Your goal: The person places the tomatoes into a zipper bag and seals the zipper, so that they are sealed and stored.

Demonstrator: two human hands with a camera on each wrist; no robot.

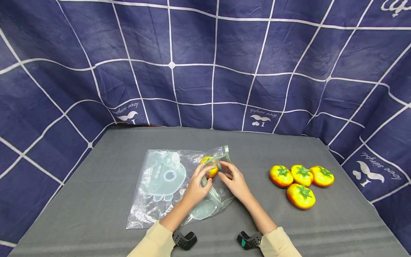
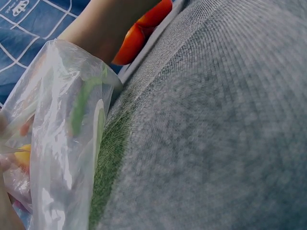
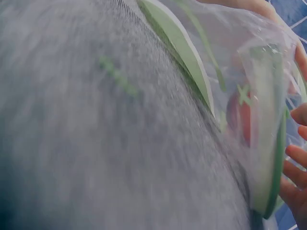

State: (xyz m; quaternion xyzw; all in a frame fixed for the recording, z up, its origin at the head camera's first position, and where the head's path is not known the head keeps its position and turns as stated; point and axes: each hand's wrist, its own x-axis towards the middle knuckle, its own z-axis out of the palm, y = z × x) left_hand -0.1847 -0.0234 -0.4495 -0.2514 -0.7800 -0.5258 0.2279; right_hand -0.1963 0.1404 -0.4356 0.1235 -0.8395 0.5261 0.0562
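A clear zip bag [image 1: 212, 210] with a pale green print and a white slider lies between both hands. Inside it sits a yellow-orange persimmon [image 1: 211, 172], also showing reddish through the plastic in the right wrist view. My left hand [image 1: 198, 185] grips the left rim of the bag's mouth, its fingers beside the persimmon. At the right side of the mouth is my right hand [image 1: 236, 182], fingers spread and slightly bent, the tips close to the persimmon. Part of the bag hides the fingers in the left wrist view.
Flat on the grey table [image 1: 96, 214], a second clear bag [image 1: 162, 175] with a green cartoon print lies left of the hands. Several persimmons [image 1: 300, 196] sit together at the right. A blue curtain [image 1: 192, 85] with white lines stands behind the table.
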